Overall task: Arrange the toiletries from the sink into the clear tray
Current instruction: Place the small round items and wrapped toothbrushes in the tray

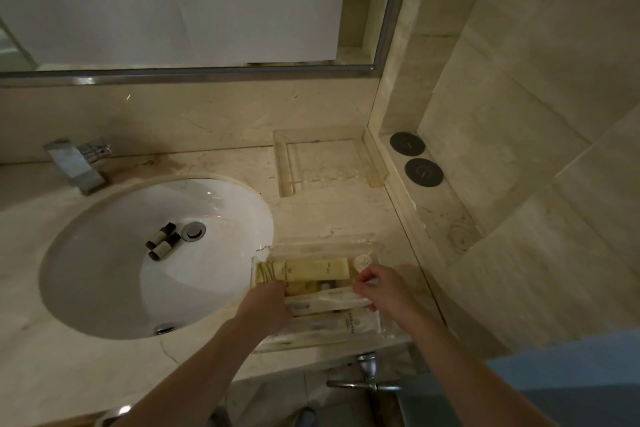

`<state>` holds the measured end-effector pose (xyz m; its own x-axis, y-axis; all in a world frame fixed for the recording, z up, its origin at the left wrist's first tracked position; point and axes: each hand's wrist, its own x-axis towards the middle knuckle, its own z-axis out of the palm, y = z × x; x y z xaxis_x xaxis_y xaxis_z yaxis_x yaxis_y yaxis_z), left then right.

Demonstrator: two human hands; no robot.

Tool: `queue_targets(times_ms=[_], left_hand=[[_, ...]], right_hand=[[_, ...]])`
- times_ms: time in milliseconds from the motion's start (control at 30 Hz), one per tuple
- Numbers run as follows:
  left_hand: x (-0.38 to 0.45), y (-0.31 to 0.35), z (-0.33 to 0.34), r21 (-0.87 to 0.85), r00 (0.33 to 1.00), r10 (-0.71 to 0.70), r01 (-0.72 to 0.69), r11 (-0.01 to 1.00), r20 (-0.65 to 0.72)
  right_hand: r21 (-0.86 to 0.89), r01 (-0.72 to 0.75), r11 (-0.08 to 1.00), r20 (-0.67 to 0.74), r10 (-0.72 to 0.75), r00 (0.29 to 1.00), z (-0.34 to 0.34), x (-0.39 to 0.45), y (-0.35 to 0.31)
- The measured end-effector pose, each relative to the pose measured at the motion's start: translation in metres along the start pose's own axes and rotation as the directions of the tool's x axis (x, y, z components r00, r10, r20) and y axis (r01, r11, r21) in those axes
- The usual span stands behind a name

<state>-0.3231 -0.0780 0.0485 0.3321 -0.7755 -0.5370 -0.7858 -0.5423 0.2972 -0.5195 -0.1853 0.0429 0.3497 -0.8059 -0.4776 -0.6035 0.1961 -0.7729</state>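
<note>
Now both hands over clear tray (389, 331) on bench: left hand (268, 305) and right hand (382, 288) pinch ends of long white packet (325, 300). Lay flat beside yellow tube (311, 270). Two small bottles (162, 242) remain in sink (86, 253).

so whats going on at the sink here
A person is packing toiletries into the clear tray on the counter right of the sink. Both hands hold a long white packet over the tray, the left hand at one end and the right hand at the other. A yellow tube and other small items already lie in the tray. Two small dark bottles are left in the basin by the drain.
</note>
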Motion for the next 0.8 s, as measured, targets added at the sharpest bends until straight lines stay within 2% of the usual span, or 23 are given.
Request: queue_targets(times_ms=[233,400,667,800], left_hand=[[0.010,0.003,-0.005,0.023,0.992,0.018,-0.021,1.000,0.129],[0.016,0.001,-0.013,-0.007,0.990,0.060,-0.059,0.998,0.125],[0.017,-0.008,-0.025,0.053,0.976,0.192,-0.198,0.979,0.102],[0.014,-0.014,-0.032,0.068,0.970,0.228,-0.234,0.970,0.080]], right_hand=[[0.089,-0.033,0.995,0.019,0.031,0.999,-0.005,0.003,0.000],[0.194,-0.055,0.980,0.031,0.050,0.998,-0.009,0.000,0.000],[0.015,0.011,1.000,0.120,-0.012,0.993,-0.012,-0.008,0.003],[-0.021,0.022,1.000,0.116,-0.020,0.993,-0.011,-0.007,0.004]])
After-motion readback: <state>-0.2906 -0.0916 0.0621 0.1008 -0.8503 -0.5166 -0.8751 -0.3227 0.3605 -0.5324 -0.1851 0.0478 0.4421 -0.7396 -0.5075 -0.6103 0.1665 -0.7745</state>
